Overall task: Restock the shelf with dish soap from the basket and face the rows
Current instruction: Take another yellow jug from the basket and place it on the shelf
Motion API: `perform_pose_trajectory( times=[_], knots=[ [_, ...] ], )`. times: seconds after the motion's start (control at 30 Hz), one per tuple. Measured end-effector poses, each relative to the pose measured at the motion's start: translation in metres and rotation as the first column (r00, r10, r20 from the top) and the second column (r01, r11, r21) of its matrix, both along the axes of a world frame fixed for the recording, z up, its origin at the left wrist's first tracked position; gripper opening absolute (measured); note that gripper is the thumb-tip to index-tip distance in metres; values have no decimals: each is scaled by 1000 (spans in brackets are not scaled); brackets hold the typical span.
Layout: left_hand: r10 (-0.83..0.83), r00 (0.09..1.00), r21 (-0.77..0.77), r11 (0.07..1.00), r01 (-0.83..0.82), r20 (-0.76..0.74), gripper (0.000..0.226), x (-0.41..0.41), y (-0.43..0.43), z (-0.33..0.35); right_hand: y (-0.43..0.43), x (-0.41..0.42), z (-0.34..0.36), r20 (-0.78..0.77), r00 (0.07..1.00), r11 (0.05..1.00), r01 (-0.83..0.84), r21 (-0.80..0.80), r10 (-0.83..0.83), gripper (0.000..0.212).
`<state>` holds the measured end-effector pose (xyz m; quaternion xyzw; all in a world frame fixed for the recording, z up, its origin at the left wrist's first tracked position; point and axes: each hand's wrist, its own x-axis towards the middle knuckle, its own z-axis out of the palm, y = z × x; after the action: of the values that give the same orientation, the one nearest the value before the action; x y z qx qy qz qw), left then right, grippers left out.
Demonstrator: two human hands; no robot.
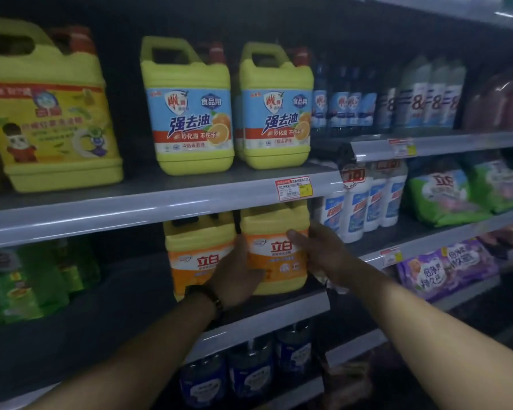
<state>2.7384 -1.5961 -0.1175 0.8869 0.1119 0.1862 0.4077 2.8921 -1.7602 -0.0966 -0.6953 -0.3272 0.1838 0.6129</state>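
A yellow dish soap jug with an orange label point(276, 250) stands at the right end of the middle shelf point(267, 309). My left hand point(236, 276) presses its lower left side and my right hand point(317, 250) wraps its right side. A second matching jug point(194, 253) stands just left of it, partly behind my left hand. On the shelf above stand two yellow-green jugs with blue labels point(190, 113) point(276, 110) and a larger yellow jug point(48, 113) at the far left. No basket is in view.
Green refill packs point(27, 279) sit at the left of the middle shelf, with a dark gap between them and the jugs. White bottles point(365, 199) and bagged detergent point(444, 196) fill the neighbouring bay to the right. Dark blue bottles point(249, 371) stand on the shelf below.
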Motion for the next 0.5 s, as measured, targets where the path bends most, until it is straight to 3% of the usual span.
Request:
perform_pose_trajectory(
  times=[0.1,0.2,0.37,0.5],
  knots=[
    [-18,999,-49,999,16,-38,101,3,-8,-19,10,30,-34,246,965,985,128,-114,-97,51],
    [20,1000,-87,996,-21,-4,120,7,-10,-38,18,49,-52,329,939,972,161,-170,-98,59],
    [46,998,-194,980,-39,32,126,23,-11,-42,20,11,-27,347,920,921,282,-270,-180,49],
    [23,1000,-167,986,-25,-12,118,20,-11,-40,27,3,-22,330,905,863,377,-335,-267,39]
  ],
)
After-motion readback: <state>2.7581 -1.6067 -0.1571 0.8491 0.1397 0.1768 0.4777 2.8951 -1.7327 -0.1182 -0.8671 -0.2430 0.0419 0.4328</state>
